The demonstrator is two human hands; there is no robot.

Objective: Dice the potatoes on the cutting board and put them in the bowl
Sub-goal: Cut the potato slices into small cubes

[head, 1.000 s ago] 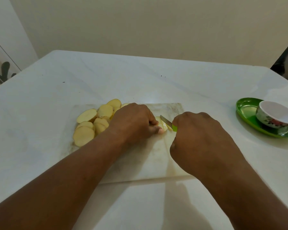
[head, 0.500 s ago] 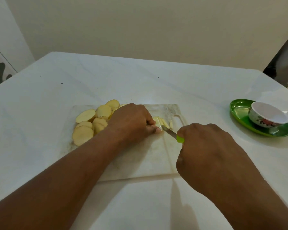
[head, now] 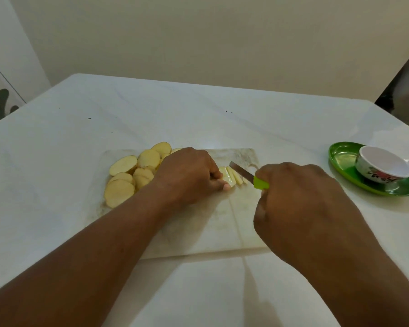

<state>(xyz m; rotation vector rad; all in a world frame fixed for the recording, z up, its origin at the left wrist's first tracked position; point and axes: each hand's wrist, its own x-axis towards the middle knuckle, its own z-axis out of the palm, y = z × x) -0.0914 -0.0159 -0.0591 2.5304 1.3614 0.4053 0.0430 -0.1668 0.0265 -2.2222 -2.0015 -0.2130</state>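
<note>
Gripping a green-handled knife (head: 247, 174), the right hand (head: 300, 206) is seen nearest, its blade angled over cut potato strips (head: 233, 177) on the white cutting board (head: 210, 232). The strips are held down by the curled fingers of the left hand (head: 187, 173). Round potato slices (head: 132, 175) are piled at the board's far left. Well apart to the right, a floral bowl (head: 383, 167) is seated on a green plate (head: 340, 156).

Pale yellow round potato slices (head: 128, 178) lay heaped at the white rectangular cutting board's (head: 213, 232) left; cut strips (head: 233, 177) mid-board; white floral bowl (head: 383, 165) sat apart, right.
</note>
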